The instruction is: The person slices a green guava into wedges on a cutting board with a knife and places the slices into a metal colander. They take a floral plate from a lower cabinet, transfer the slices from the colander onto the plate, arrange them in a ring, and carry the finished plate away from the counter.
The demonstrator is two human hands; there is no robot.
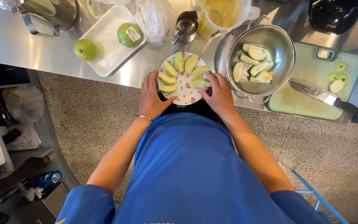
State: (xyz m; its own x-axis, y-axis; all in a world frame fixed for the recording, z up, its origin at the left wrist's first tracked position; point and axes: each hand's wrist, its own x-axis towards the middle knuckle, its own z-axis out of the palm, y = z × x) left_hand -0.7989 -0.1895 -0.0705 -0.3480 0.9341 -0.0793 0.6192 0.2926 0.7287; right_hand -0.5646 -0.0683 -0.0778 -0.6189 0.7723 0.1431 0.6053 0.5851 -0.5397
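The left hand (151, 98) steadies the small floral plate (186, 94) at the counter's edge, fingers spread and thumb on the rim. The right hand (219, 94) pinches a green fruit wedge (200, 81) just past its fingertips, seemingly setting it beside the others. The plate overhangs slightly; a downward press could tip it off.

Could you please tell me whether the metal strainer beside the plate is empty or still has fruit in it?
Not empty: the strainer holds several pale green fruit wedges lying in its bowl, next to the plate.
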